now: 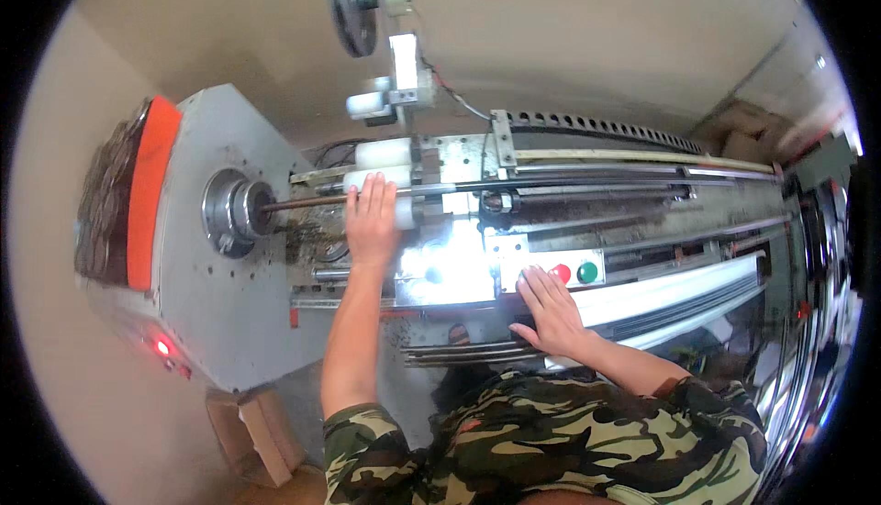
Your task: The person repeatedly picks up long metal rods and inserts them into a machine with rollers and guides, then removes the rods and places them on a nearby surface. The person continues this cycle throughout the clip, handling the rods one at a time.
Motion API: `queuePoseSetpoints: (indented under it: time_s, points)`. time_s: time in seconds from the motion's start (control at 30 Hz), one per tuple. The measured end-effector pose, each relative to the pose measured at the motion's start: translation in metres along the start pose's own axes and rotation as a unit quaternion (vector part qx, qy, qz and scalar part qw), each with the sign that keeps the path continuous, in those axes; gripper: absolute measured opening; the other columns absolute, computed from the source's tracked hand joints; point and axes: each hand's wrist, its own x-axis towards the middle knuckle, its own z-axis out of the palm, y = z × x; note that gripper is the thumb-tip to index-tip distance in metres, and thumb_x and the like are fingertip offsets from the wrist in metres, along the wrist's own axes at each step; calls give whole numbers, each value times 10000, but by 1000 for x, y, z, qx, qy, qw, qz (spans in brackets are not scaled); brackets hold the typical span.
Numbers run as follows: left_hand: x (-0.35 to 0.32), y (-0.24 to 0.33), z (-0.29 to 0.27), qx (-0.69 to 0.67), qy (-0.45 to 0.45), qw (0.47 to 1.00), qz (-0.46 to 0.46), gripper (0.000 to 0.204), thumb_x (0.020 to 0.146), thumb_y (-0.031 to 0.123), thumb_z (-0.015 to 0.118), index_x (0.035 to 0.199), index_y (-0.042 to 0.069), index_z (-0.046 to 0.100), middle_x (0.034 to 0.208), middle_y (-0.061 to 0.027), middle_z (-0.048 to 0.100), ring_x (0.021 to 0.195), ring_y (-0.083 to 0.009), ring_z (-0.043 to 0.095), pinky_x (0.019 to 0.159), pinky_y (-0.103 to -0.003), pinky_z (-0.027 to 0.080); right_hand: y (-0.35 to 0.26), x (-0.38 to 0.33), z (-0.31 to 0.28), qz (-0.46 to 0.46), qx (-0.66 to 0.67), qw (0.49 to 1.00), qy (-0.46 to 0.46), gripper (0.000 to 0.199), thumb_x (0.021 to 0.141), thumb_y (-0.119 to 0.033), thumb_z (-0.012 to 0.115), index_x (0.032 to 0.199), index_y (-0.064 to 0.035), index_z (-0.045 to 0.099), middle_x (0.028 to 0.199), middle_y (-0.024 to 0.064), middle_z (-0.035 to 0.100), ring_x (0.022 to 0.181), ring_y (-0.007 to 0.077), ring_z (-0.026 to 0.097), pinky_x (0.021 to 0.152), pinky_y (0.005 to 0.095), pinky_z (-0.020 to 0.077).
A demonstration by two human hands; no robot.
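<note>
A long thin metal rod (310,202) runs from the round chuck (239,212) on the grey machine housing to the right, across the bed. My left hand (370,225) lies over the white rollers (383,154) and the rod, its fingers stretched out and not wrapped round anything. Whether its fingertips press on the rod, I cannot tell. Beside the red button (560,273) rests my right hand (551,310), fingers extended onto the light button panel (574,257). A green button (587,272) sits to the right of the red one.
Behind the rollers rises a post with a dark wheel (351,5) at its top. A black cable chain (606,129) and several rails stretch rightward. Several thin rods (473,354) lie near my body. On the floor at the lower left stands a cardboard box (257,436).
</note>
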Motion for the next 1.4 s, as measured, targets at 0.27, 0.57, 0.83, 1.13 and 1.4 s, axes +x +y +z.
queuePoseSetpoints:
  time_s: [0.27,0.57,0.83,1.13,1.4]
  points:
    - [2,-2,-5,-20,-10,1000,5,644,665,-22,698,1295,65,603,1372,-157,613,1312,-302,562,1136,-509,393,20,16,-30,28,92,995,-1,900,846,-493,733,1473,56,395,1582,268,327,1495,419,282,1222,521,239]
    - [-13,-1,-34,-43,-11,999,25,518,715,43,726,1223,26,624,1271,-167,654,1194,-342,611,1080,-493,439,213,68,-94,230,-193,945,127,895,974,-652,479,1525,44,361,1618,206,324,1527,312,257,1257,443,170]
    - [-115,25,-124,43,-53,977,-201,702,712,78,828,1355,45,549,1426,-189,543,1310,-376,506,1110,-486,395,225,45,-98,146,-176,961,155,885,954,-651,515,1466,67,433,1558,217,410,1486,330,326,1245,458,208]
    - [-372,117,-143,36,-82,794,-602,678,738,177,861,1319,-31,580,1284,-234,630,1186,-401,597,1042,-480,450,227,36,-107,130,-100,973,163,755,914,-592,623,1293,57,560,1299,234,601,1269,375,521,1166,452,337]
    - [-579,154,-127,21,-653,722,-227,423,858,314,714,1251,157,685,1139,-170,701,1122,-328,641,925,-482,507,225,45,-96,108,-134,966,194,746,916,-563,642,1322,56,545,1311,229,596,1282,382,511,1169,463,327]
